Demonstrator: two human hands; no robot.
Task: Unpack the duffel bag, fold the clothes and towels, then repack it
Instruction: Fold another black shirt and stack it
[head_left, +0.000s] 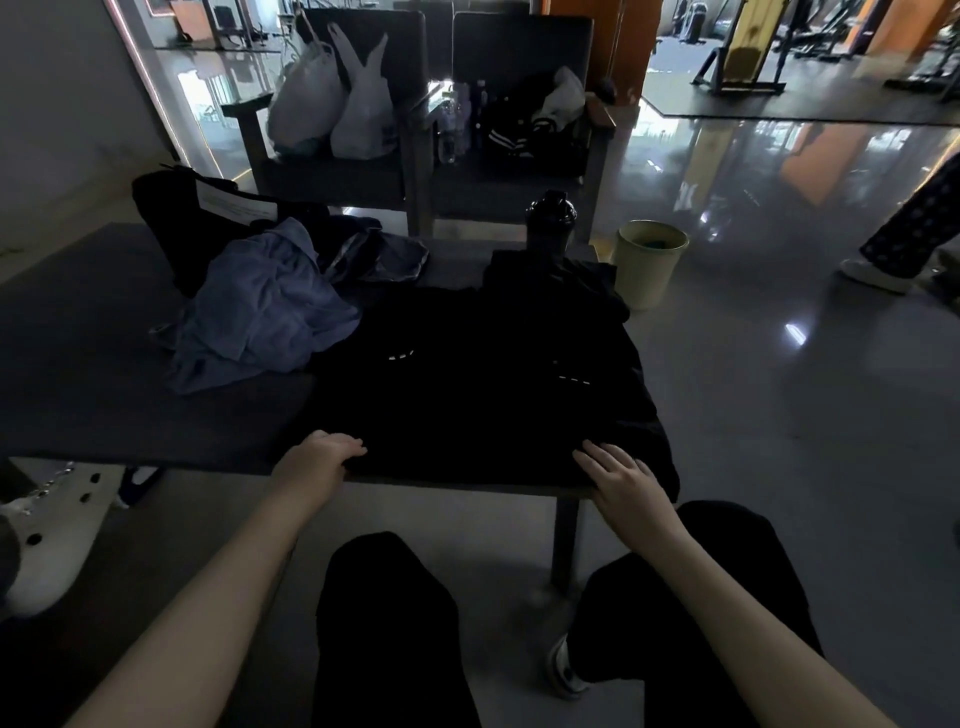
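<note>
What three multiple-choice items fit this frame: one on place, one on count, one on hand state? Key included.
1. Where is the bin?
A. on a shelf
B. on the floor, right of the table
C. on top of the blue cloth

2. How many white bags sit on the left chair?
A. one
B. two
C. four

3. The right hand is:
A. flat on the black garment, fingers spread
B. clenched round a bottle
C. resting in the lap

Key:
1 B: the bin stands on the shiny floor past the table's right edge.
2 B: two knotted bags lean side by side on the seat.
3 A: its fingers lie straight on the garment's near edge.
</note>
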